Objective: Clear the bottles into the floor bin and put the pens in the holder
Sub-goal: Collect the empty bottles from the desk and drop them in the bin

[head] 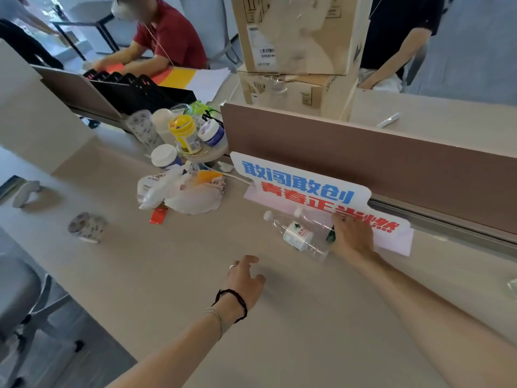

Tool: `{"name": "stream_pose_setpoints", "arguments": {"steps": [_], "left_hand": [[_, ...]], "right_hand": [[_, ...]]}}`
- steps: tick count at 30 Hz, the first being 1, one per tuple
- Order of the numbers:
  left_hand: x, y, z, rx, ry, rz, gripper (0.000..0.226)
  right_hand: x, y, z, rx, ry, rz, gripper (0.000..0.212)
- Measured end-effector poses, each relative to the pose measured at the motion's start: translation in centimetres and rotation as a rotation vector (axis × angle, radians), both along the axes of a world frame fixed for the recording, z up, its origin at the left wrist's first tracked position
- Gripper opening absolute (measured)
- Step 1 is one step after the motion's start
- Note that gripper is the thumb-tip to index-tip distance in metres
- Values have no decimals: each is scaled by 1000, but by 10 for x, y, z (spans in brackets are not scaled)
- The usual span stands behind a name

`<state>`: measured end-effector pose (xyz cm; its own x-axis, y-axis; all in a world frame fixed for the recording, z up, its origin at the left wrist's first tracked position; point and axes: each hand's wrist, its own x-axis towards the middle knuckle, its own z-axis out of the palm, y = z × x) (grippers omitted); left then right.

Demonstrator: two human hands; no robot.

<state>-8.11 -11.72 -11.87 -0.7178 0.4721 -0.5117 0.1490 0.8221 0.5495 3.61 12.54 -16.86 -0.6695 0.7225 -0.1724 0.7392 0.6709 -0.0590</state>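
Two clear plastic water bottles with white caps lie side by side on the beige desk (307, 317), caps pointing left, beside a white sign with blue and red characters (296, 180). The nearer bottle (296, 233) has a white and green label; the farther bottle (313, 217) sits behind it. My right hand (353, 236) wraps around their bases. My left hand (244, 278) hovers over the desk with fingers apart, holding nothing, a short way in front of the bottles. A white pen (388, 120) lies beyond the brown divider. No pen holder or bin shows.
A heap of white plastic bags and wrappers (184, 191), jars and cups (184, 133), a tape roll (86, 226) and a red packet (158, 215) sit to the left. Stacked cardboard boxes (293, 51) stand behind the brown divider (363, 163). Two people sit across. A chair (22, 303) is at lower left.
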Motion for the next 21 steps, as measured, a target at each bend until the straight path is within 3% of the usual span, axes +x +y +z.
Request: {"name": "stream_pose_setpoints", "arguments": {"steps": [4, 8, 12, 17, 21], "left_hand": [[-14, 14, -13, -33, -35, 26, 39], [-21, 46, -30, -11, -203, 246, 32], [-22, 93, -50, 30, -287, 301, 65], [-11, 139, -56, 71, -280, 365, 78], [-21, 148, -121, 49, -360, 411, 107]], "right_hand": [[7, -6, -3, -96, 70, -101, 80], [31, -15, 34, -246, 248, -243, 85], [58, -24, 64, -348, 294, -372, 82], [89, -34, 80, -370, 301, -492, 62], [105, -38, 78, -381, 306, -533, 63]]}}
